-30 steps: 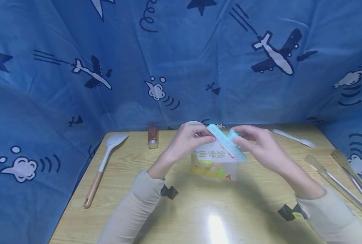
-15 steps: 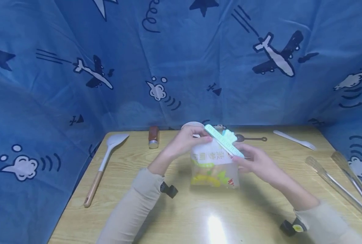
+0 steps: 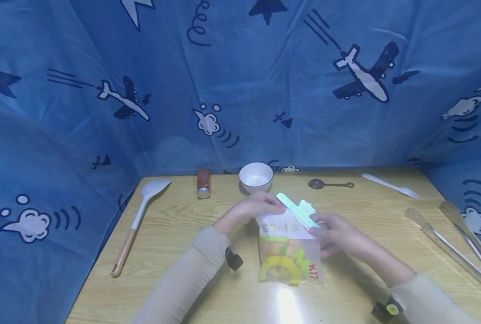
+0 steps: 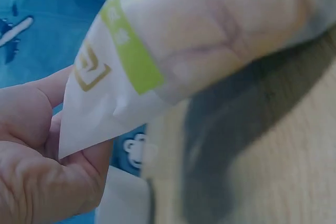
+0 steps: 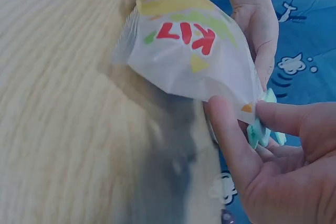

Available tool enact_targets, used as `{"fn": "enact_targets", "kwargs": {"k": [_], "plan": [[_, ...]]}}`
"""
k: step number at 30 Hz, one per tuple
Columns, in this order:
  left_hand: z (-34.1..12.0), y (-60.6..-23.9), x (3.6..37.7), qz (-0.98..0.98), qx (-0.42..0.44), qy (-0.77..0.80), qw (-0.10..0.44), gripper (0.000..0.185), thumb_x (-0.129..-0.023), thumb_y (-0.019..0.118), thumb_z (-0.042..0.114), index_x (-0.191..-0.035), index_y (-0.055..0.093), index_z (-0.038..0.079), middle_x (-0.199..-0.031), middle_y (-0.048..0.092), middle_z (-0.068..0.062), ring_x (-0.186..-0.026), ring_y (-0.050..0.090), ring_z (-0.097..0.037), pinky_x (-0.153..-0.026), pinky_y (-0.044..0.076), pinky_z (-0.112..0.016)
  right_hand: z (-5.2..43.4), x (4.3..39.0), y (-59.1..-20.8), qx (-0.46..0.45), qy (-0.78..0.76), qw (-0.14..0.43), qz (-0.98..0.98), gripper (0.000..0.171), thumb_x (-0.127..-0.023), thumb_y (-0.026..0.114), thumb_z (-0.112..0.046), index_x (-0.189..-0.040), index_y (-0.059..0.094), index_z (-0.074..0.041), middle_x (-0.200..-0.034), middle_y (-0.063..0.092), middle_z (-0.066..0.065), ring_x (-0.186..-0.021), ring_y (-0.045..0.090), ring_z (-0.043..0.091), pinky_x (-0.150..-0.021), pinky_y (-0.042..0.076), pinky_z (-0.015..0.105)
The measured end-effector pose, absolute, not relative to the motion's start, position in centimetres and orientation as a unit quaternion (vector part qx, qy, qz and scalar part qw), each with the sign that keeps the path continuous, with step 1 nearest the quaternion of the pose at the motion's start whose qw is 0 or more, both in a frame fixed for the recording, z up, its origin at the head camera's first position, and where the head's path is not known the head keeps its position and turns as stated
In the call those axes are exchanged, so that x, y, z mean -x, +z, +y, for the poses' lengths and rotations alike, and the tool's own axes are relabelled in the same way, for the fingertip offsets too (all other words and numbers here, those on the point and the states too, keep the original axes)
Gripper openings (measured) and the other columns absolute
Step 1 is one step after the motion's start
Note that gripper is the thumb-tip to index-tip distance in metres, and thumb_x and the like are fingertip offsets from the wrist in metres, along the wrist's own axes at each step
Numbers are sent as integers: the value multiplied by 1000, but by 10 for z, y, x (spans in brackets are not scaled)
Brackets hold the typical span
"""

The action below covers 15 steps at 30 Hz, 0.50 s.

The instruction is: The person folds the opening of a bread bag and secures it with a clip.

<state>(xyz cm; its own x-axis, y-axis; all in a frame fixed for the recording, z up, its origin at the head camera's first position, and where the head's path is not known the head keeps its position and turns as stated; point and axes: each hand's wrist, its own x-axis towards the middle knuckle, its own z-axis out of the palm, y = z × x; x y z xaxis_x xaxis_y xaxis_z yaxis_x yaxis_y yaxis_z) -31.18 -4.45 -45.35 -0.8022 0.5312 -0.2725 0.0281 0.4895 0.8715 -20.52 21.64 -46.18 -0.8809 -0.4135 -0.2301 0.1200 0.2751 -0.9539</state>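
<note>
A white and yellow plastic food bag (image 3: pixel 290 258) hangs upright between both hands in the head view, with pale pieces inside. A mint-green bag clip (image 3: pixel 297 210) lies slanted across its top edge. My left hand (image 3: pixel 260 206) pinches the bag's upper left corner; in the left wrist view the white corner of the bag (image 4: pixel 100 95) lies between its thumb and fingers. My right hand (image 3: pixel 339 234) pinches the upper right corner at the clip's lower end. In the right wrist view, that hand's thumb touches the bag (image 5: pixel 199 51) beside the green clip (image 5: pixel 258 132).
Behind the hands stand a white bowl (image 3: pixel 256 175) and a brown spoon (image 3: pixel 330 184). Left of them are a red-brown jar (image 3: pixel 203 183) and a white spatula (image 3: pixel 137 225) with a wooden handle. A white fork (image 3: pixel 391 185) and metal tongs (image 3: pixel 451 245) lie at right.
The right hand has shifted from the clip's handle to its lower end and the bag's corner. Both hands have brought the bag down and nearer, uncovering the bowl and the spoon.
</note>
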Motion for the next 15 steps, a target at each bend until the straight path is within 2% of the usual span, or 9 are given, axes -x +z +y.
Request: {"fn": "enact_targets", "kwargs": {"k": [4, 8, 12, 15], "plan": [[-40, -468, 314, 842, -167, 447, 252, 27, -94, 79, 28, -111, 79, 6, -109, 77, -9, -91, 66, -13, -80, 52, -24, 215, 205, -468, 79, -582, 232, 776, 52, -105, 59, -12, -145, 41, 15, -118, 72, 29, -86, 78, 29, -70, 66, 44], [-37, -474, 313, 864, -161, 420, 225, 23, -94, 79, 29, -108, 81, 11, -107, 79, -6, -92, 66, -13, -85, 53, -26, 212, 206, -473, 68, -558, 214, 799, 48, -105, 60, -11, -143, 47, 14, -119, 71, 29, -81, 77, 25, -66, 65, 42], [-37, -476, 309, 873, -169, 409, 205, 22, -97, 75, 28, -109, 81, 12, -106, 79, -6, -93, 67, -14, -87, 54, -28, 211, 208, -479, 78, -509, 170, 841, 39, -103, 65, -12, -134, 58, 10, -104, 75, 21, -67, 70, 21, -56, 61, 36], [-38, -476, 306, 877, -182, 402, 193, 22, -100, 70, 27, -111, 80, 12, -110, 79, -6, -99, 69, -16, -94, 56, -33, 211, 207, -482, 86, -458, 136, 874, 32, -101, 68, -13, -127, 65, 5, -96, 74, 13, -60, 61, 18, -51, 54, 30]]}}
